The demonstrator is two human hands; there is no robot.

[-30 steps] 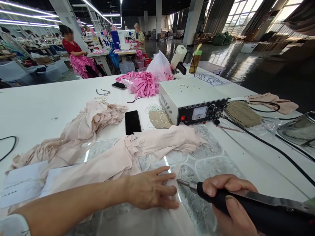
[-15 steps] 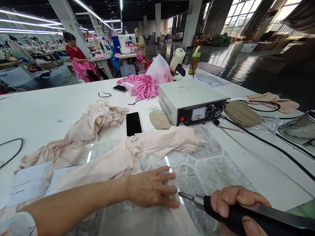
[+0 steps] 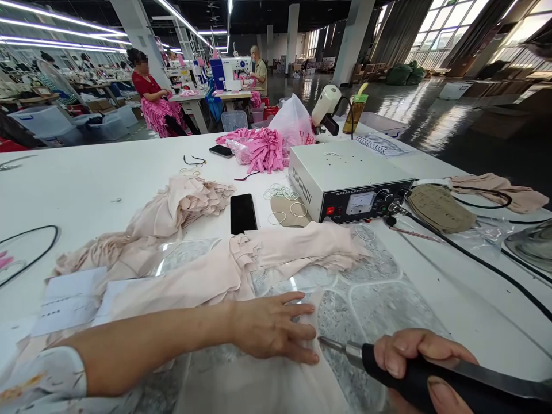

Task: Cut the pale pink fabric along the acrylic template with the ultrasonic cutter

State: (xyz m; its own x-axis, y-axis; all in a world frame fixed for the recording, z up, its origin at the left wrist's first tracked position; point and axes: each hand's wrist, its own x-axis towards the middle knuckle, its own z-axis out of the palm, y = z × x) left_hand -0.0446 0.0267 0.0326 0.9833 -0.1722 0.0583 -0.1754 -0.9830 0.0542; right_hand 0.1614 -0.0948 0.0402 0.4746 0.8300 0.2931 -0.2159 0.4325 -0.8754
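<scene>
My left hand [image 3: 276, 328] lies palm down with its fingers spread, pressing on a thin, sheer beige fabric piece [image 3: 317, 374] over a grey stone-patterned mat [image 3: 392, 310]. My right hand [image 3: 422, 356] is wrapped round the black handle of an ultrasonic cutter [image 3: 388, 362]. Its pointed metal tip meets the fabric's right edge, close beside my left fingertips. Beyond my left hand, stacked beige fabric pieces [image 3: 302, 244] lie across the mat, and a further bundle of beige pieces [image 3: 172, 207] sits to the left.
A grey generator box [image 3: 349, 172] with a dial and red switch stands behind the mat, a black cable [image 3: 470, 253] running from its front. A phone [image 3: 243, 214], pink strips [image 3: 265, 149], brown card templates [image 3: 440, 207] and paper sheets [image 3: 71, 299] lie around. Co-workers sit farther back.
The cutter's tip has moved toward me along the fabric edge, mostly in the first half second. My left hand stays on the fabric. The whole view has shifted slightly.
</scene>
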